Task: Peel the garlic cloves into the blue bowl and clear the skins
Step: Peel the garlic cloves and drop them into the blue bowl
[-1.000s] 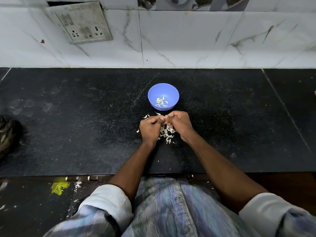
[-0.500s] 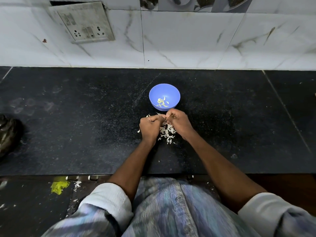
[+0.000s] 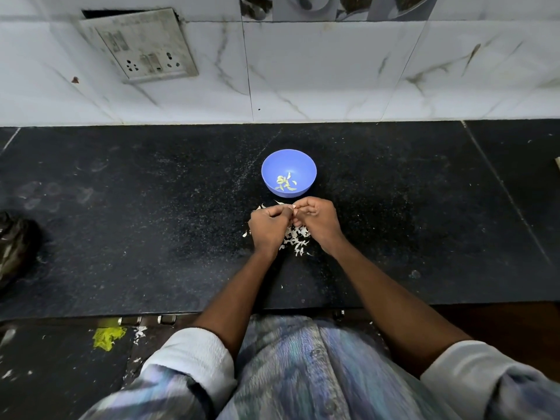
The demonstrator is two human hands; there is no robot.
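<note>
A blue bowl (image 3: 288, 172) stands on the black counter with several pale peeled garlic pieces (image 3: 285, 183) at its bottom. Just in front of it my left hand (image 3: 268, 227) and my right hand (image 3: 318, 221) meet, fingers curled, pinching a small garlic clove (image 3: 293, 208) between their fingertips. Most of the clove is hidden by the fingers. A heap of white garlic skins (image 3: 297, 239) lies on the counter under and between my hands, with a few flakes near the bowl's base.
The black stone counter (image 3: 136, 222) runs wide to both sides, with a dark crumpled object (image 3: 15, 247) at its left edge. A tiled wall with a switch plate (image 3: 139, 45) rises behind. Skins and a yellow scrap (image 3: 107, 336) lie on the floor.
Both hands stayed together at the clove and shifted slightly toward the bowl; the fingers keep working at the clove. The bowl has not moved.
</note>
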